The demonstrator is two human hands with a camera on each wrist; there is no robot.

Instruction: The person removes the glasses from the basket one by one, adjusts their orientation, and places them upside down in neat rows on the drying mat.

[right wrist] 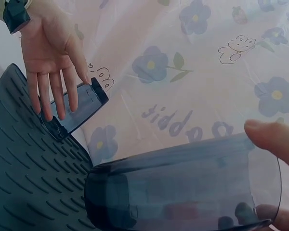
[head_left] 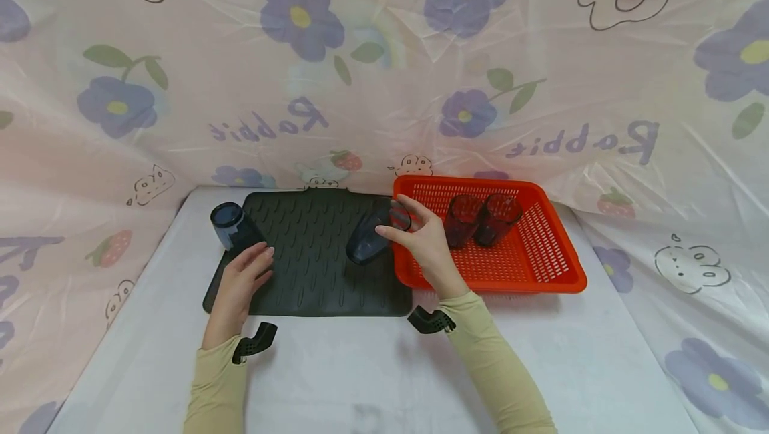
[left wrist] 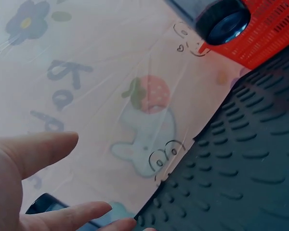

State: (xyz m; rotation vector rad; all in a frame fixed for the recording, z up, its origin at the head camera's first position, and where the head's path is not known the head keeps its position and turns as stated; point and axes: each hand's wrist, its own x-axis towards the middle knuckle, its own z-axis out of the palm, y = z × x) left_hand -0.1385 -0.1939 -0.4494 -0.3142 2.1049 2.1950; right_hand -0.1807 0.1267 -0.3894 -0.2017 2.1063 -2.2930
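Observation:
My right hand (head_left: 428, 244) pinches a dark blue-tinted drinking glass (head_left: 368, 237) near its rim, thumb on one side and fingers on the other. The glass is tilted over the right part of the dark ribbed drying mat (head_left: 303, 267), its thick base pointing left and down. In the right wrist view that glass (right wrist: 183, 192) lies almost level. My left hand (head_left: 240, 280), fingers extended, is beside a second glass (head_left: 231, 224) standing base up on the mat's left end. Whether the left fingers touch this glass (right wrist: 79, 110) I cannot tell.
An orange-red perforated basket (head_left: 555, 240) stands right of the mat, its left rim beside the mat's edge. Two more tinted glasses (head_left: 462, 220) sit in it. Behind everything hangs a printed plastic sheet (head_left: 372, 113); a white tabletop (head_left: 336, 367) extends in front.

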